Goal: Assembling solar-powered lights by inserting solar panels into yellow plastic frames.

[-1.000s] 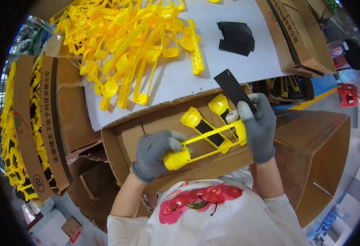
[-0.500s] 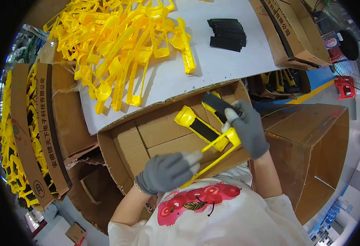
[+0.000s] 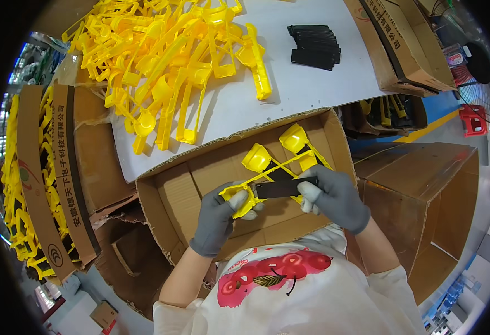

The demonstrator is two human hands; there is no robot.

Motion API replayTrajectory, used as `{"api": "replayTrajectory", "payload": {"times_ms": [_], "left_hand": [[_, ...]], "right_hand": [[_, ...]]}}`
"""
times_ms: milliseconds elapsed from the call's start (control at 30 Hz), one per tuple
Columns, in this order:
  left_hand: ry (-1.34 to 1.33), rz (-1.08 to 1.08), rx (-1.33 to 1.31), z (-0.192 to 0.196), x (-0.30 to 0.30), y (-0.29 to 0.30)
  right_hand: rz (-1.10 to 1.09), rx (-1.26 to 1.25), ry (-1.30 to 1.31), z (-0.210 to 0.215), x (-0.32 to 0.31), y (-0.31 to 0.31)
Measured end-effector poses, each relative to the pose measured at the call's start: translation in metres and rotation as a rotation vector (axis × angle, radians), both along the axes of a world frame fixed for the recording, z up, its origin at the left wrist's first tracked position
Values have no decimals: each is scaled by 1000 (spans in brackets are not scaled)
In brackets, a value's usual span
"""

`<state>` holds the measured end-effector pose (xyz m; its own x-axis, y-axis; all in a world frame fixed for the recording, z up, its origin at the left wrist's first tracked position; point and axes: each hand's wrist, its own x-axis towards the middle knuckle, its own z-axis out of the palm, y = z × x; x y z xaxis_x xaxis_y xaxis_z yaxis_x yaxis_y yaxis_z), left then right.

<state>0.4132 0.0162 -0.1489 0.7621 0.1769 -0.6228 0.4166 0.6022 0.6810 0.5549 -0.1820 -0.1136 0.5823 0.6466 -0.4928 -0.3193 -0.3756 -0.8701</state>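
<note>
Both my gloved hands are over a shallow cardboard box (image 3: 172,187). My left hand (image 3: 216,215) is closed around the wide end of a yellow plastic frame (image 3: 246,211); its thin side bar slants up to the right. My right hand (image 3: 340,200) pinches the right end of a flat black strip (image 3: 281,188). The strip's left end lies against the yellow frame; whether it sits inside is not clear. Behind them, in the box, rest two yellow plastic pieces, one on the left (image 3: 255,158) and another on the right (image 3: 294,138), partly hidden by the held frame.
A big heap of yellow plastic frames (image 3: 161,72) covers the white table's left part. A stack of black strips (image 3: 315,47) lies farther right. Cardboard boxes stand on both sides, including a large one (image 3: 393,184) at right and one holding yellow parts (image 3: 387,111).
My left hand has turned and now grips the frame's wide end. My right hand has come down, bringing the black strip level against the frame. The view has shifted slightly.
</note>
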Motion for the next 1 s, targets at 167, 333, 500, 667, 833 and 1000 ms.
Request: {"api": "replayTrajectory", "payload": {"times_ms": [167, 333, 500, 667, 833, 1000], "left_hand": [[-36, -43, -28, 0, 0, 1], [-33, -59, -38, 0, 2, -1], [-24, -48, 68, 6, 6, -5], [-33, -127, 168, 18, 15, -10], [-40, -140, 153, 20, 4, 2], [-55, -208, 156, 12, -9, 9]], "right_hand": [[111, -141, -146, 1, 3, 6], [155, -171, -375, -8, -1, 6], [196, -236, -642, -7, -8, 10], [168, -247, -795, -17, -11, 5], [0, -203, -1022, -8, -1, 5], [166, -118, -328, -25, -18, -2]]}}
